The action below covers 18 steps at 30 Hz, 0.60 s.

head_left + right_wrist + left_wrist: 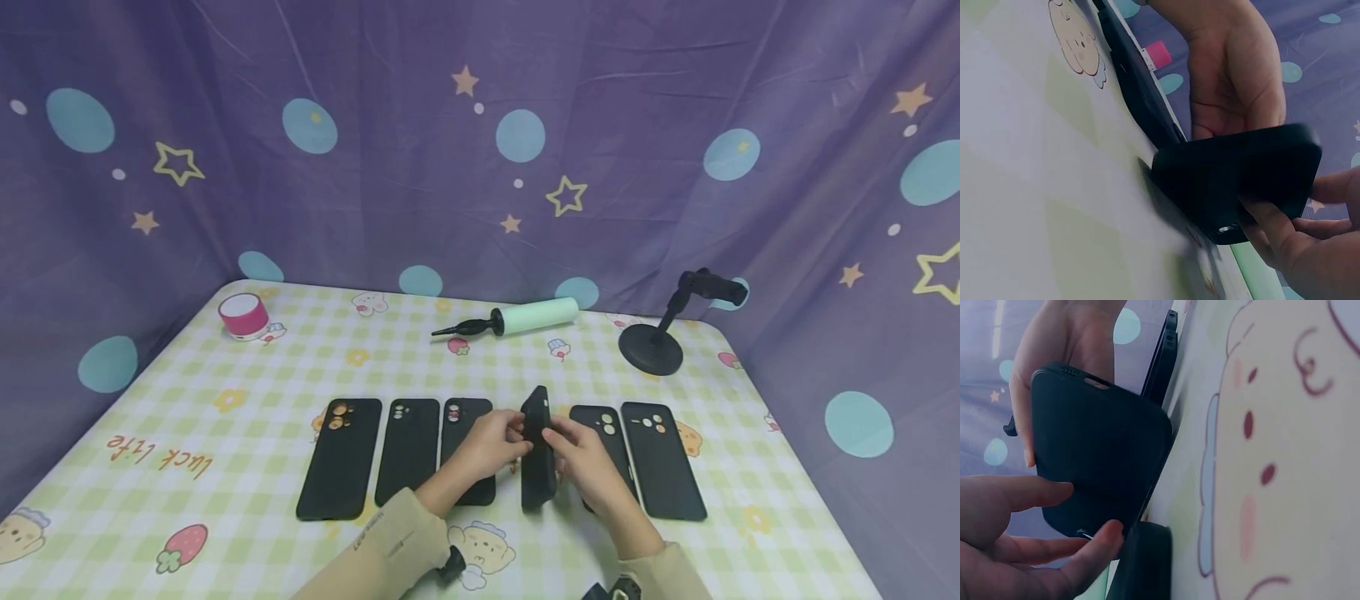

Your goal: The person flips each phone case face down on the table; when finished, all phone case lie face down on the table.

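Note:
Both hands hold a black phone case (537, 483), tilted up on its long side between two groups of similar cases. On its left side my left hand (495, 442) grips it near the upper half, with the fingers bent. From the right, my right hand (591, 462) pinches the same case, thumb on its face. In the left wrist view, left-hand fingers (1047, 492) touch the broad dark face of the case (1097, 444). The right wrist view shows right-hand fingers (1272, 222) against the case (1210, 181), near a small opening. Whether a phone is inside cannot be told.
Left of the hands lie three black cases, the outermost case (341, 458) farthest left; two more, including a case (663, 458), lie right. Behind are a pink-and-white cylinder (243, 316), a green hand pump (536, 317) and a black stand (651, 348) on the checked tablecloth (262, 517).

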Tool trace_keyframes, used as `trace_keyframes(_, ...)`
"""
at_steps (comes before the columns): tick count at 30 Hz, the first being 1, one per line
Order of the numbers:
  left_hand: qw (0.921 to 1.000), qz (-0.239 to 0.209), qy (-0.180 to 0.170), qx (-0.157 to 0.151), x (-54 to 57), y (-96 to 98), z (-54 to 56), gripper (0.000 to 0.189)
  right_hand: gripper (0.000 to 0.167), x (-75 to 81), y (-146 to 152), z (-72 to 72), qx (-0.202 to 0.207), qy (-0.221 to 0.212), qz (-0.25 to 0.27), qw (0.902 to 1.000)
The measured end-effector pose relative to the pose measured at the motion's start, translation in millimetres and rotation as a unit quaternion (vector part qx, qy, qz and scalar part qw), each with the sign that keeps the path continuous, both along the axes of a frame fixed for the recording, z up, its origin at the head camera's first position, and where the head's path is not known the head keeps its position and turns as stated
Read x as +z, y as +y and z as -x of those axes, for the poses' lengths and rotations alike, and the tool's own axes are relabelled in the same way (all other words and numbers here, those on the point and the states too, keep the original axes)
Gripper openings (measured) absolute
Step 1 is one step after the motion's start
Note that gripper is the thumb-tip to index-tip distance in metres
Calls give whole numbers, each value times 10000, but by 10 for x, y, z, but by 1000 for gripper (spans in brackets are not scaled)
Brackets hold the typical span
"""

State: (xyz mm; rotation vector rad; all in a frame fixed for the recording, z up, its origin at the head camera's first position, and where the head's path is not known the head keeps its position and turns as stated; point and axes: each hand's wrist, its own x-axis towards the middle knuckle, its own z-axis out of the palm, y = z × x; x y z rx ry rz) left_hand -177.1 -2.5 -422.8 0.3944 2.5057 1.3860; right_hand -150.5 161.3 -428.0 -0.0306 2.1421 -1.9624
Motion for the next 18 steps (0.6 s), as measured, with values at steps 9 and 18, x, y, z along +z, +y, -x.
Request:
trace_keyframes(9,9983,547,123,143,16,-15,-4,35,45,-18,58,17,401,-136,384,9984)
trace_keyframes(18,9962,817,196,218,28,-17,-3,38,46,-44,123,35,498,-233,241,9982)
